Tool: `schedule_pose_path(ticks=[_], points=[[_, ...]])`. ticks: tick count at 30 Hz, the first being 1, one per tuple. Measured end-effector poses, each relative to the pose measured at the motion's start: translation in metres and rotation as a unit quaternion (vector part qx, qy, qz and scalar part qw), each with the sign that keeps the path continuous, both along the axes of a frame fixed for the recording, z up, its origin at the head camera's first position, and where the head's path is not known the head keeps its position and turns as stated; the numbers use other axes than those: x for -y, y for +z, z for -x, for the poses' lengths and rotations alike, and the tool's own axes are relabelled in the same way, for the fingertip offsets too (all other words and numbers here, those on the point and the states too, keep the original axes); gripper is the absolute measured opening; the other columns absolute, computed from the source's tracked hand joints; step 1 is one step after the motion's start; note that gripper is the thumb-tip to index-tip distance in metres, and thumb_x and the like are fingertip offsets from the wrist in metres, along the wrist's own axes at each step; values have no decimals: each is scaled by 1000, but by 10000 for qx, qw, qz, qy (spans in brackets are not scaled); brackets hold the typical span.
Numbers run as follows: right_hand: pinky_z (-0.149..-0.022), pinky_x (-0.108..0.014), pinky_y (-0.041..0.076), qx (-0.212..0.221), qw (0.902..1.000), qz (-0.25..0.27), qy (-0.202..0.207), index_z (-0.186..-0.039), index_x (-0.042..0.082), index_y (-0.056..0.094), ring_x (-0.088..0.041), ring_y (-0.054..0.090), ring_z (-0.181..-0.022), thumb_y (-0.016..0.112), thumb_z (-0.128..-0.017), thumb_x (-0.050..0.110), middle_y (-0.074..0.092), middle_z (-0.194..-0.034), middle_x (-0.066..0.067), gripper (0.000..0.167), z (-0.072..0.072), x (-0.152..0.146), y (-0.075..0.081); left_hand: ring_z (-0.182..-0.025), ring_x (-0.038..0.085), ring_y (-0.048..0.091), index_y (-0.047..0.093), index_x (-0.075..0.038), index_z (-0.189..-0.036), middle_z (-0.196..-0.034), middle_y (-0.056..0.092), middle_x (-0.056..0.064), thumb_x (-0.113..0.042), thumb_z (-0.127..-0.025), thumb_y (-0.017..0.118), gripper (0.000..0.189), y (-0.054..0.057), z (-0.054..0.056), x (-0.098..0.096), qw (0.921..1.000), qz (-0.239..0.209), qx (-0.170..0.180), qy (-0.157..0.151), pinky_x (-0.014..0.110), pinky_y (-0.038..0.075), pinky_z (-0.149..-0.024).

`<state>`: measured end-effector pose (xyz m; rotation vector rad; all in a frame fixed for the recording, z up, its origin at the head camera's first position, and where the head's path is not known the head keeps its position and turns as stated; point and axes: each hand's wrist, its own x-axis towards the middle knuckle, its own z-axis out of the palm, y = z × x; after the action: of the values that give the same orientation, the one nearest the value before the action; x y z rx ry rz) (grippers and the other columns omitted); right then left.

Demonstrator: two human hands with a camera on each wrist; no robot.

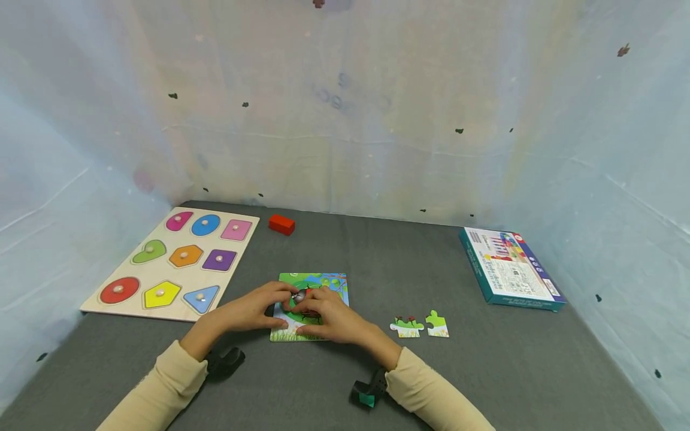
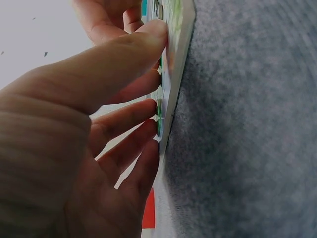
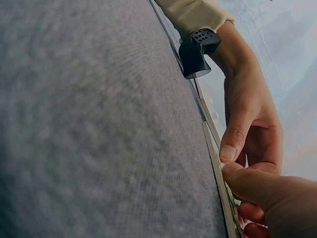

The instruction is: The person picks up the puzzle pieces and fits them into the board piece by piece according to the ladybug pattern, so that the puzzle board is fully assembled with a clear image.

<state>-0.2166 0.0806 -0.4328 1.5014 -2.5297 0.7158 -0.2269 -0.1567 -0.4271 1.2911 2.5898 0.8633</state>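
A small picture jigsaw puzzle [image 1: 336, 281] lies flat on the grey table, showing green leaves, blue sky and part of a red-and-black ladybug. My left hand [image 1: 253, 310] rests on its left side, fingertips along the top face and thumb near the lower edge. From the other side my right hand [image 1: 335, 316] bends over the middle, with fingertips and thumb touching the surface. The two hands nearly meet over the ladybug and hide part of it. In the left wrist view, the left fingers [image 2: 129, 116] reach fairly straight to the board.
Two loose jigsaw pieces [image 1: 408, 327] lie right of the puzzle. At the left is a wooden shape board [image 1: 178, 275] with knobbed coloured shapes. A red block [image 1: 282, 224] sits behind, and a teal-edged box [image 1: 512, 269] lies at the right.
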Motion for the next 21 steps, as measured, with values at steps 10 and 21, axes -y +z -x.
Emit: schedule_pose_path(ticks=[10,21], points=[[-81,-22,37,-303,9995,60,61,-107,14,67,-9,49,-89,72,-81,33,58,-105,1,32,1,2,0,-120,28,42,59,-16,-101,-130,49,10,-30,-84,69,25,0,-2,-3,9998,127,-132,71,51,37,-96],[-76,-19,38,-450,9990,-54,2,-103,13,63,-7,47,-83,71,-82,35,56,-100,2,32,2,0,-1,-110,19,44,54,-16,-126,-122,50,0,-40,-87,64,47,-6,-6,-11,9931,244,-1140,87,43,41,-90]])
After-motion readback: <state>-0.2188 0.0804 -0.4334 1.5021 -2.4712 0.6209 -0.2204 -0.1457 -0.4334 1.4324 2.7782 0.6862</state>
